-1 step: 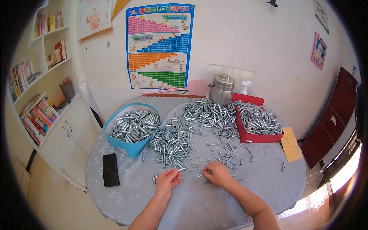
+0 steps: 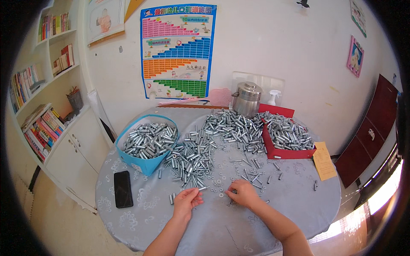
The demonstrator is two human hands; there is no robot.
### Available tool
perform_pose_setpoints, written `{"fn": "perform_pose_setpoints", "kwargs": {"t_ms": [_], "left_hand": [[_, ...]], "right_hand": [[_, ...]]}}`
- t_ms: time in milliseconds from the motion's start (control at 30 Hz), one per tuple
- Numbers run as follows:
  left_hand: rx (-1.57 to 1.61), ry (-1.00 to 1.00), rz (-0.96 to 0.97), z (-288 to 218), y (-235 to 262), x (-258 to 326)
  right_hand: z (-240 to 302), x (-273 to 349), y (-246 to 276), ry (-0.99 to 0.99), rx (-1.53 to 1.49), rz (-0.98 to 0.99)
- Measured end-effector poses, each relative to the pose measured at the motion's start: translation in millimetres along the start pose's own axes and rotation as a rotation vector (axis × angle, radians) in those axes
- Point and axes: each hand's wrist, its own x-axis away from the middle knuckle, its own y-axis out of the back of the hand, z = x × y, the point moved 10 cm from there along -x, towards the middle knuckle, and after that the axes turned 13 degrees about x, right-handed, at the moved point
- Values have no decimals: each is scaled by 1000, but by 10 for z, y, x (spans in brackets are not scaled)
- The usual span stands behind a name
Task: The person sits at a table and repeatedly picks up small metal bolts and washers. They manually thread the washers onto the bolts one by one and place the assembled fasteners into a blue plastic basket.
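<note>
My left hand (image 2: 187, 201) rests palm down on the grey patterned tablecloth (image 2: 222, 230), fingers loosely apart, its tips by a short metal bolt (image 2: 202, 188) at the edge of a big pile of bolts (image 2: 192, 158). My right hand (image 2: 242, 193) lies beside it, fingers curled over small washers (image 2: 218, 184) and a bolt on the cloth; what it pinches is too small to tell.
A blue fabric bin (image 2: 145, 147) full of bolts stands at left, a red box (image 2: 285, 141) of bolts at right. A black phone (image 2: 123, 188) lies front left. A steel pot (image 2: 247, 99), spray bottle (image 2: 274, 97), tan card (image 2: 323, 160) and bookshelves (image 2: 38, 111) surround the round table.
</note>
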Motion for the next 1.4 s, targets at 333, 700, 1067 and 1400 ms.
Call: {"fn": "perform_pose_setpoints", "kwargs": {"t_ms": [333, 700, 1067, 1400], "left_hand": [[-30, 24, 11, 53, -10, 9], [-41, 39, -8, 85, -10, 18], [-61, 54, 8, 110, -30, 28], [-26, 119, 95, 203, -117, 52]], "right_hand": [[19, -255, -104, -38, -122, -170], [-137, -114, -28, -258, -366, -181], [-120, -25, -221, -364, -615, 22], [37, -26, -503, -339, -1163, 159]]}}
